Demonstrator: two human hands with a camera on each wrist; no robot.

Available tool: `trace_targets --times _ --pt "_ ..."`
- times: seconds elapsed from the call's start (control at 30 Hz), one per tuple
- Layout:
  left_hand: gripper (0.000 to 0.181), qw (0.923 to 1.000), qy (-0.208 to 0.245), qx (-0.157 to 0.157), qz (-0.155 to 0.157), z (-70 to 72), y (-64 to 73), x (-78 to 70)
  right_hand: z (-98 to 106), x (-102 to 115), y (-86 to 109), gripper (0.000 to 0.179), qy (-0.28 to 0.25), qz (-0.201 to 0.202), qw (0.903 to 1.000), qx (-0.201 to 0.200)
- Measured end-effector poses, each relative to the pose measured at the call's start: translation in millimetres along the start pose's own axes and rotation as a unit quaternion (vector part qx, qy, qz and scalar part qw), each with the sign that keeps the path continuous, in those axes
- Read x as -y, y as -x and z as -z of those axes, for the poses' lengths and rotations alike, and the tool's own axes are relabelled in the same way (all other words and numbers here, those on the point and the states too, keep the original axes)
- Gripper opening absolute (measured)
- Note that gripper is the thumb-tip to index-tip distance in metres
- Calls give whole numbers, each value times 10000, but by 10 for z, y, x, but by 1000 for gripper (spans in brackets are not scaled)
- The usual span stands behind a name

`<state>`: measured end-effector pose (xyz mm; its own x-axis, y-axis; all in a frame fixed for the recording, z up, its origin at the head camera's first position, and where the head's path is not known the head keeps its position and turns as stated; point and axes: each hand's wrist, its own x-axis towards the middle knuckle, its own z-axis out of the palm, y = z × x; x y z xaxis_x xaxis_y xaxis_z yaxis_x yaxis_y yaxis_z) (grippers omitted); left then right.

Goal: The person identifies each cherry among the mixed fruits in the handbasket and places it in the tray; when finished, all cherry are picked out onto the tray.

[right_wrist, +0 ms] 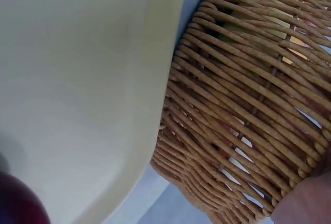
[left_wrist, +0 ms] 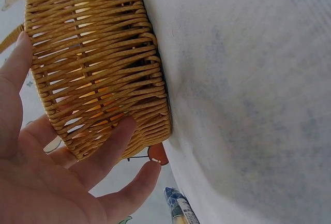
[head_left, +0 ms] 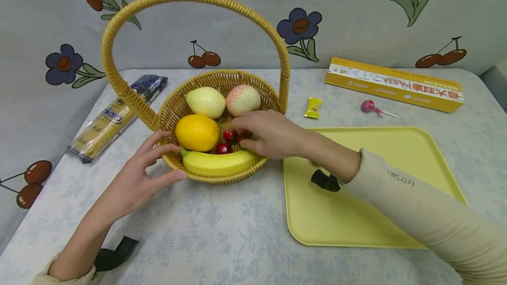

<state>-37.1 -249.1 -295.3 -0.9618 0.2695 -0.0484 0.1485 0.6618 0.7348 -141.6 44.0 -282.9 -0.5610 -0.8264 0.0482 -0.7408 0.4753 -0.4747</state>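
A wicker basket with a tall arched handle stands on the table. Inside lie a banana, a yellow mango-like fruit, a pale green pear-like fruit, a pink-speckled peach and several red cherries. My right hand reaches over the right rim, thumb and fingertips pinching around a cherry; the fingers partly hide it. My left hand has its fingers spread and touches the left side and rim of the basket.
A yellow tray lies under my right forearm; a dark red round thing shows over it in the right wrist view. Behind are a yellow candy, a lollipop and a pasta box. A pasta bag lies left.
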Motion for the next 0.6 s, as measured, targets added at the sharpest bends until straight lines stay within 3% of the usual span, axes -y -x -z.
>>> trace_targets --times 0.23,0.6 --pt "40 10000 -4 5 -8 3 1 0 -17 11 51 20 8 130 9997 -186" --pt "40 10000 -28 -14 -27 -2 2 -1 -50 45 173 23 -424 390 9951 -803"
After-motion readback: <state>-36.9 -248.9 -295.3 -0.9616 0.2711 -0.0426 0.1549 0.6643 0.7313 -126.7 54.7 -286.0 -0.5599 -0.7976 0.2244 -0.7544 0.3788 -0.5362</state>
